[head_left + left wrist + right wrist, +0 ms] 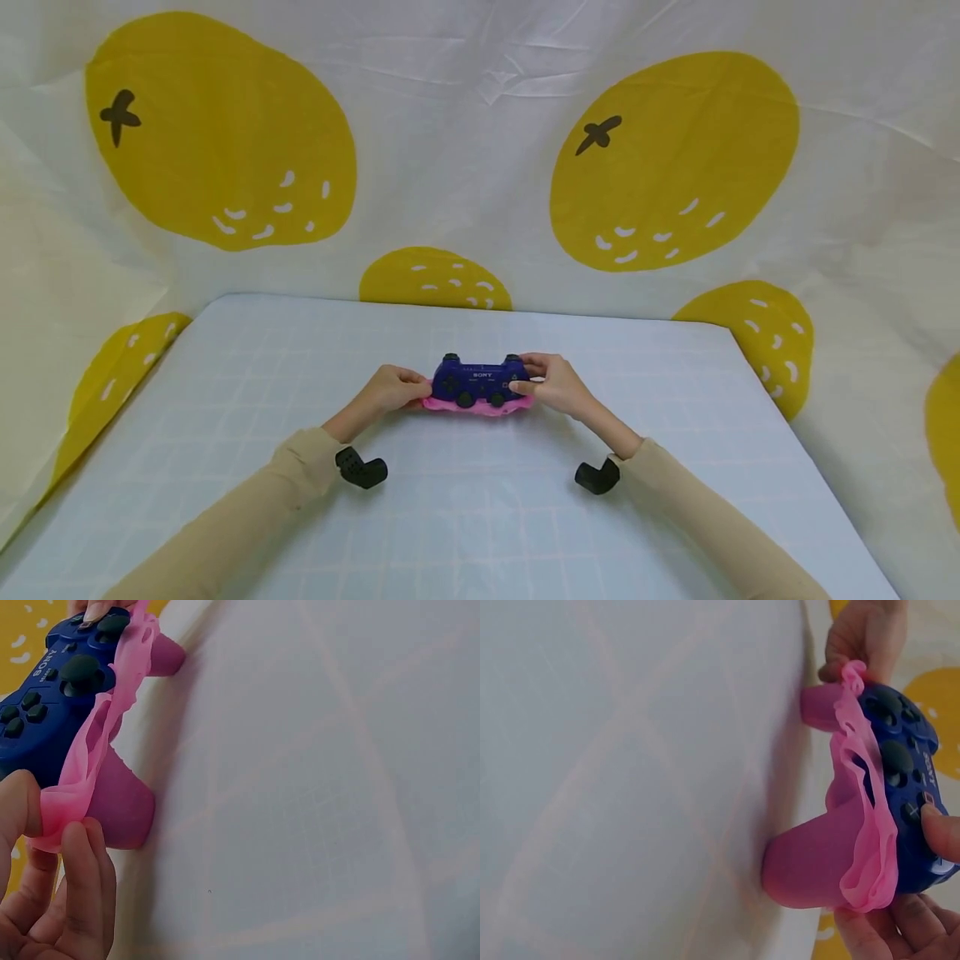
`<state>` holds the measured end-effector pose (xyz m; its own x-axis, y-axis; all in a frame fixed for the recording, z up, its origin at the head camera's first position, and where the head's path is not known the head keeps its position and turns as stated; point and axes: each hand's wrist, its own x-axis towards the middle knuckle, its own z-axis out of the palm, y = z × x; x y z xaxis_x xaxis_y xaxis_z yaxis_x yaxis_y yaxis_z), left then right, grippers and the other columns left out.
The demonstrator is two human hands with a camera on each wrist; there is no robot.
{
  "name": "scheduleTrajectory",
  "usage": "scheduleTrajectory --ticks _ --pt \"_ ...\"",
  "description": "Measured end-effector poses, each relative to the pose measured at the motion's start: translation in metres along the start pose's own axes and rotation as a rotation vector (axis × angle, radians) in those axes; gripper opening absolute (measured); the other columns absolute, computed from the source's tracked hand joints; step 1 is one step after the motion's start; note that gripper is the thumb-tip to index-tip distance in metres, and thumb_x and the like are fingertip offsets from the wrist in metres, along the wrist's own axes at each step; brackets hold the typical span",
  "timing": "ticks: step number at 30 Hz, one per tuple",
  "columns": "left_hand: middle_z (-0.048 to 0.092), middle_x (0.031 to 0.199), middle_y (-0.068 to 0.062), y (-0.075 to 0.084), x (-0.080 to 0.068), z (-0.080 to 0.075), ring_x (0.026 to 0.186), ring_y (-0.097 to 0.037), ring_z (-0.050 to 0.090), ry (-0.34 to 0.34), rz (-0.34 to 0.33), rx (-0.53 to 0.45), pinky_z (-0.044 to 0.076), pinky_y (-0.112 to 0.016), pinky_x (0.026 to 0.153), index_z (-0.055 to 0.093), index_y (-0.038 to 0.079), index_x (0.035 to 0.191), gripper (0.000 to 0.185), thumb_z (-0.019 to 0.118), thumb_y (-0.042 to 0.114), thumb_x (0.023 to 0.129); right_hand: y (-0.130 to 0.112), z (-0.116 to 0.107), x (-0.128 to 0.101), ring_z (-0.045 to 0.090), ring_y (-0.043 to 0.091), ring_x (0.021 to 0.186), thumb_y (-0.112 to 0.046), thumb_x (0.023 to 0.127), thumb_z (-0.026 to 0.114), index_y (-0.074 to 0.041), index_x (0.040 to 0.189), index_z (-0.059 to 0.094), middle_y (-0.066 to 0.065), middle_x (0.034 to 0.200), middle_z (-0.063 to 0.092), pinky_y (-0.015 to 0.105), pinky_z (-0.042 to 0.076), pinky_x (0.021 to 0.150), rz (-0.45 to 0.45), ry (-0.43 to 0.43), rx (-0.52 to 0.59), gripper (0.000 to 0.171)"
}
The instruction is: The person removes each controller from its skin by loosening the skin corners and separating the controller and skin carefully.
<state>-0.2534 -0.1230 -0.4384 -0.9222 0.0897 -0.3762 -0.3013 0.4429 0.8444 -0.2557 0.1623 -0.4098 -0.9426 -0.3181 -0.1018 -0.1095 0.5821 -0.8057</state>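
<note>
A dark blue game controller [482, 382] marked SONY is held over the table, its face with buttons and sticks uncovered. A pink silicone sleeve [821, 859] covers both of its grips, and the sleeve's rim lies bunched along the lower edge of the face. My left hand [390, 388] pinches the sleeve's rim at the controller's left end, between thumb and fingers. At the other end my right hand [553, 385] grips the controller, thumb on the face buttons and fingers behind and beneath. The controller's back is hidden.
A pale checked cloth covers the table [465, 533]. Behind it hangs a white curtain [450, 125] printed with yellow fruit. Black wrist devices [362, 468] show below both sleeve cuffs.
</note>
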Motion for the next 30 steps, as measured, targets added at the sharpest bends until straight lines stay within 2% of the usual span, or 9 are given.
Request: scheduleTrajectory --ticks 6,15,23,30 --pt "0.067 0.082 -0.005 -0.0016 -0.0011 0.0028 0.065 -0.009 0.058 0.036 -0.006 0.027 0.051 -0.019 0.06 0.07 0.0 0.096 0.021 0.072 0.013 0.081 0.0018 0.0002 -0.0009 0.058 0.036 0.119 -0.018 0.087 0.07 0.005 0.134 0.05 0.025 0.129 0.059 0.045 0.05 0.097 0.0 -0.003 -0.002 0.055" --pt "0.067 0.075 -0.002 -0.0016 -0.003 0.0018 0.064 -0.01 0.057 0.076 0.023 0.129 0.047 -0.019 0.057 0.071 0.004 0.088 0.017 0.075 0.017 0.078 -0.0006 -0.0005 -0.0009 0.059 0.037 0.118 -0.018 0.087 0.069 0.005 0.134 0.05 0.025 0.128 0.059 0.045 0.05 0.096 -0.023 -0.006 -0.009 0.055" --pt "0.068 0.074 -0.004 -0.0029 -0.0034 0.0024 0.059 -0.007 0.06 0.057 0.011 0.14 0.05 -0.018 0.056 0.071 0.002 0.088 0.017 0.075 0.015 0.079 -0.0016 -0.0007 -0.0022 0.059 0.037 0.118 -0.017 0.087 0.069 0.006 0.134 0.05 0.025 0.128 0.059 0.046 0.05 0.097 -0.032 -0.008 -0.027 0.056" --pt "0.069 0.066 -0.004 -0.0016 -0.0051 0.0033 0.052 -0.007 0.062 0.052 0.063 0.202 0.049 -0.017 0.052 0.072 0.001 0.084 0.013 0.075 0.011 0.079 -0.0006 -0.0021 0.0001 0.059 0.036 0.118 -0.018 0.087 0.069 0.005 0.134 0.05 0.025 0.127 0.06 0.045 0.05 0.097 -0.029 -0.009 -0.032 0.055"
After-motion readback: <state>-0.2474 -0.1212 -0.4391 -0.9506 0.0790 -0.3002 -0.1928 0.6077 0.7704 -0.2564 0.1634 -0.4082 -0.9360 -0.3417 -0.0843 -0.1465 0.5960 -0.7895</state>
